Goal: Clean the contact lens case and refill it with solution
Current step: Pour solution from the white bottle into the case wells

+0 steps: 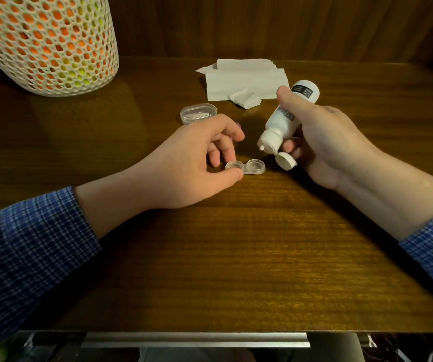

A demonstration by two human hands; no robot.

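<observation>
A clear two-well contact lens case lies on the wooden table with both wells uncovered. My left hand pinches its left well between thumb and fingers. My right hand grips a white solution bottle, tilted with its nozzle pointing down and left, a little above and to the right of the case's right well. The bottle's flip cap hangs open below the nozzle.
A clear oval plastic lid or box sits behind my left hand. White tissues lie farther back. A white mesh basket with orange and green contents stands at the far left. A wooden wall closes off the back.
</observation>
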